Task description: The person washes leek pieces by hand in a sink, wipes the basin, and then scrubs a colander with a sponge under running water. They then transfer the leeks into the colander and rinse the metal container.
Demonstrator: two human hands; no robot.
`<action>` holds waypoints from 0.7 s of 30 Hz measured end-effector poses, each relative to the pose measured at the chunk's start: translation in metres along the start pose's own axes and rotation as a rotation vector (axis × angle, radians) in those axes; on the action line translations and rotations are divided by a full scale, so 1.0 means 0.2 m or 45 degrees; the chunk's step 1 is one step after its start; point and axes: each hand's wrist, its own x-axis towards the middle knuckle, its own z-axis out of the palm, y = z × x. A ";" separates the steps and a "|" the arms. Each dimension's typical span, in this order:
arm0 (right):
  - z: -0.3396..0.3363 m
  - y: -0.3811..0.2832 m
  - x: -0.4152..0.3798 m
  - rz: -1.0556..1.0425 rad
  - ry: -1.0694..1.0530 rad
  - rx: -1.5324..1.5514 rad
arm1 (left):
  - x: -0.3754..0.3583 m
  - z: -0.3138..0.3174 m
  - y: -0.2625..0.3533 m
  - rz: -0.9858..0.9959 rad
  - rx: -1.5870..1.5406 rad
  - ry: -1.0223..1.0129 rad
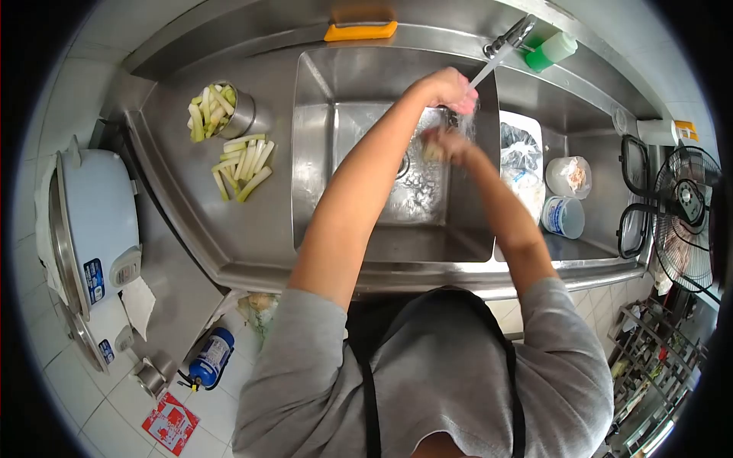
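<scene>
Water runs from the tap [510,38] onto my left hand [450,88], which is raised over the steel sink basin [313,153]. Its fingers point away and down, partly hidden by the spray. Just below it, also over the basin, my right hand [450,147] is blurred by motion. The fingers look closed around a small pale, yellowish thing [434,150] whose kind I cannot make out. To the left on the steel counter, cut pale-green vegetable stalks [248,164] lie in a loose pile. More stalks fill a steel container [244,113] tipped on its side.
A green-and-white bottle [551,52] lies beside the tap. On the back ledge is a yellow-orange handled thing [360,31]. Right of the basin stand a white tray [507,120] with plastic bags, a bowl [568,177], a tub [563,217] and a fan [691,202].
</scene>
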 end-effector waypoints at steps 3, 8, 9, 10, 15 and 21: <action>-0.11 -0.35 -0.09 -0.198 -0.237 0.377 | -0.02 0.01 0.04 -0.016 -0.042 0.029; -0.11 -0.52 -0.22 -0.400 -0.224 0.445 | -0.02 -0.02 0.05 0.002 0.183 0.036; -0.10 -0.49 -0.20 -0.395 -0.224 0.444 | -0.03 -0.03 0.05 0.000 0.179 0.036; -0.08 -0.42 -0.17 -0.234 -0.401 0.340 | -0.05 -0.05 0.05 -0.014 0.231 -0.017; 0.68 0.20 -0.07 -1.083 -0.250 -0.691 | -0.03 -0.15 0.08 -0.082 0.411 -0.036; 0.69 0.25 0.00 -0.180 0.168 -0.786 | -0.18 -0.25 0.00 -0.100 0.419 0.141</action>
